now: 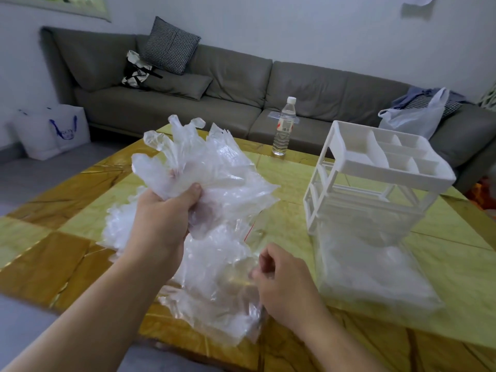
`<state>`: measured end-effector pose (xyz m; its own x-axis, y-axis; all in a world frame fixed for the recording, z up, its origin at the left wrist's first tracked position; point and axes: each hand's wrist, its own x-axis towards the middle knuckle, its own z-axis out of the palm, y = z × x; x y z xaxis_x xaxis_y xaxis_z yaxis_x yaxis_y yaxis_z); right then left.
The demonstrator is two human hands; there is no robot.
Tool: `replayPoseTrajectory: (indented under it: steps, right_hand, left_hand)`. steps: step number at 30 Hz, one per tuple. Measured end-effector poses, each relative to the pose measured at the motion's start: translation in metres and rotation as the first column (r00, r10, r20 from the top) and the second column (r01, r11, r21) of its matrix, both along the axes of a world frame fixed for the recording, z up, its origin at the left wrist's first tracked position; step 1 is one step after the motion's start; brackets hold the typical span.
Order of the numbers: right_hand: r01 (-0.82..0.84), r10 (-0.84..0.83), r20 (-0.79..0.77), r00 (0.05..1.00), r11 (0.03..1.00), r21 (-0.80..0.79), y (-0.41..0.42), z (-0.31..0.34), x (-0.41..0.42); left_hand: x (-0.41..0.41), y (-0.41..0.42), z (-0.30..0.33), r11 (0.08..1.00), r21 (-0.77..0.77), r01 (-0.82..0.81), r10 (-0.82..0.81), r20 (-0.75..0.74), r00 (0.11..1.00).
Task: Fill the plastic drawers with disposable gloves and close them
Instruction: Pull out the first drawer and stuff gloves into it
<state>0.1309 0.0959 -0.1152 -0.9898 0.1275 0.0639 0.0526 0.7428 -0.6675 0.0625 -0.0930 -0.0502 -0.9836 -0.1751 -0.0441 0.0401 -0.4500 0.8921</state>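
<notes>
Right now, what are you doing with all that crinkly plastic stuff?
A person is sorting clear disposable gloves. The left hand grips a raised bunch of gloves, while the right hand pinches the clear plastic bag lying on the yellow table. To the right stands a white drawer organizer with a clear drawer pulled out in front, already holding gloves. The drawer is still open. A water bottle stands farther back.
</notes>
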Motion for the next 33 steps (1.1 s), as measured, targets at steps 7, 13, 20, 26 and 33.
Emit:
replayPoseTrajectory:
  steps: [7, 13, 20, 26, 33]
  right_hand:
    - [0.042, -0.041, 0.011, 0.999, 0.961, -0.272, 0.031, 0.033, 0.002]
    - [0.111, -0.19, -0.044, 0.981, 0.729, -0.675, 0.077, 0.062, 0.004]
    - [-0.117, -0.205, -0.169, 0.964, 0.244, -0.963, 0.12, 0.092, 0.013]
    - [-0.034, -0.232, -0.103, 0.967, 0.282, -0.959, 0.076, 0.083, 0.011]
    - [0.143, -0.288, -0.073, 0.955, 0.66, -0.738, 0.045, 0.07, 0.014]
  left_hand:
    - [-0.001, -0.003, 0.003, 0.998, -0.045, -0.037, 0.037, -0.009, 0.999]
    - [-0.004, -0.011, 0.0, 0.989, -0.102, -0.111, 0.112, -0.002, 0.994]
    - [0.004, 0.006, -0.009, 0.94, -0.336, -0.049, 0.063, 0.03, 0.998]
    - [0.028, 0.044, -0.024, 0.88, -0.446, 0.165, -0.176, 0.018, 0.984]
    - [0.05, 0.061, -0.013, 0.826, -0.455, 0.333, -0.395, -0.045, 0.918]
